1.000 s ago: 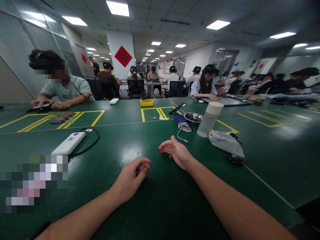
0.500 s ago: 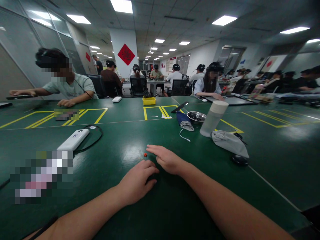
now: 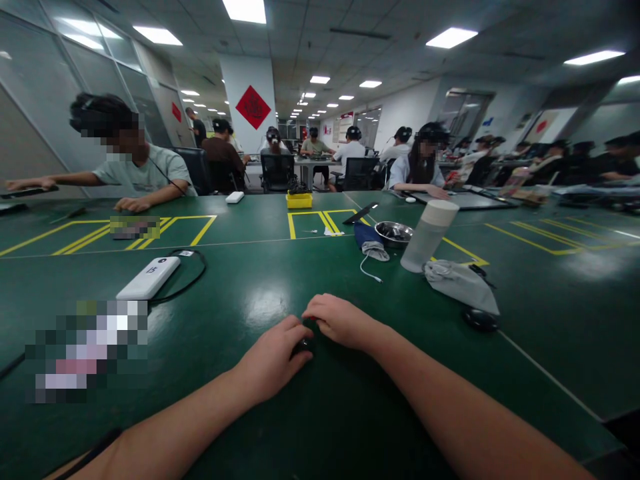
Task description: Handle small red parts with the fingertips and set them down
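My right hand [image 3: 343, 322] is just above the green table [image 3: 240, 427], in the middle of the view. Its fingers are curled in a pinch round a small red-orange piece [image 3: 313, 319], mostly covered by the fingertips. Close beside it, to the left, my left hand [image 3: 275, 357] is curled with thumb and fingers round a small dark, shiny thing [image 3: 303, 344]. What that thing is I cannot tell. The two hands nearly touch at the fingertips.
A white power bank [image 3: 149, 279] with a black cable lies left. To the right stand a frosted bottle [image 3: 429, 237], a metal bowl [image 3: 407, 230], a grey pouch [image 3: 457, 287] and a black mouse [image 3: 481, 319]. A yellow box [image 3: 299, 201] sits farther back. Other people sit across the table.
The red-orange piece lay on the table and is now in my right hand's fingers, which have curled and drawn slightly back. A dark thing now shows in my left hand.
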{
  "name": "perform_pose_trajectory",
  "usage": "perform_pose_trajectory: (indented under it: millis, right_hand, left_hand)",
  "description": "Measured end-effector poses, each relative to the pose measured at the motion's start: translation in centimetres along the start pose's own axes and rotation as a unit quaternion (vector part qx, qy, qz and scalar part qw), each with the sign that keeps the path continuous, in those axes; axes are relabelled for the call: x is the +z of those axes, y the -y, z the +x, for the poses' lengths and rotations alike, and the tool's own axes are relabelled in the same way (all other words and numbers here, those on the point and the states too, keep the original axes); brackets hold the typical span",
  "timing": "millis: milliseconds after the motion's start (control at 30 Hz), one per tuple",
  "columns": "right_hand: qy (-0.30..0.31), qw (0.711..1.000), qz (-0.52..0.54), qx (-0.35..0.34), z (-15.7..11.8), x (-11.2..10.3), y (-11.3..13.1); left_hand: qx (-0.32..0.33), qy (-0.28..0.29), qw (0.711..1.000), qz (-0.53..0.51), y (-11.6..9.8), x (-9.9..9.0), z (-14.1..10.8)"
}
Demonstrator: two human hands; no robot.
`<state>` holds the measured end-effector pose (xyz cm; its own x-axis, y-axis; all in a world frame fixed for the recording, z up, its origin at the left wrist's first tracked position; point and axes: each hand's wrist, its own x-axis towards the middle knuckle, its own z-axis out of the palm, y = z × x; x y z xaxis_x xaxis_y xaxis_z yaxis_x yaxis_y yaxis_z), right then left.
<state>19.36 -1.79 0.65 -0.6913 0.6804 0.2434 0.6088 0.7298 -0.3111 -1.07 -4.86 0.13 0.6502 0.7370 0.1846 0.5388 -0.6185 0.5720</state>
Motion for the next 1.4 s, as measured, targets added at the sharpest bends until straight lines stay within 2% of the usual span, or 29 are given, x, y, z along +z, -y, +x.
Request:
perform_pose_trajectory:
  millis: [200,367,433,533,733,900,967,1033,1100,1267,1333,1400]
  right_hand:
    - [0.006,1.000,0.006,0.016,0.1,0.0,0.3]
    - [-0.083,0.990,0.112,0.037,-0.3,-0.4,0.7]
    - [-0.113,0.977,0.175,0.046,-0.3,-0.3,0.9]
    - [-0.123,0.953,0.267,0.078,-0.2,0.1,1.1]
    - [-0.120,0.927,0.335,0.118,-0.2,0.0,1.3]
    - [-0.092,0.867,0.456,0.178,-0.1,0.0,1.6]
    - [-0.100,0.846,0.489,0.188,0.0,0.3,1.5]
    - [-0.115,0.837,0.500,0.190,0.1,0.5,1.4]
    - [-0.126,0.841,0.494,0.180,0.1,0.6,1.3]
    - [-0.133,0.903,0.386,0.133,-0.1,-0.1,1.3]
    - [-0.123,0.900,0.395,0.140,-0.1,-0.2,1.3]
    - [-0.115,0.876,0.444,0.149,0.0,-0.1,1.4]
  left_hand:
    - [-0.013,-0.036,0.999,-0.016,-0.1,-0.1,0.1]
    - [-0.057,-0.098,0.991,-0.069,0.4,-0.4,0.2]
    - [-0.072,-0.107,0.987,-0.096,0.7,-0.5,0.2]
    - [-0.079,-0.114,0.984,-0.108,0.9,-0.7,0.4]
    - [-0.082,-0.118,0.980,-0.136,0.6,-1.1,0.6]
    - [-0.111,-0.109,0.968,-0.199,0.8,-0.9,0.4]
    - [-0.128,-0.099,0.963,-0.217,0.8,-0.9,0.4]
    - [-0.137,-0.098,0.961,-0.220,0.7,-1.0,0.4]
    - [-0.125,-0.110,0.965,-0.202,0.5,-1.2,0.5]
    - [-0.099,-0.121,0.970,-0.186,0.3,-1.4,0.5]
    - [-0.107,-0.116,0.964,-0.213,0.3,-1.4,0.5]
    - [-0.118,-0.115,0.959,-0.232,0.4,-1.4,0.5]
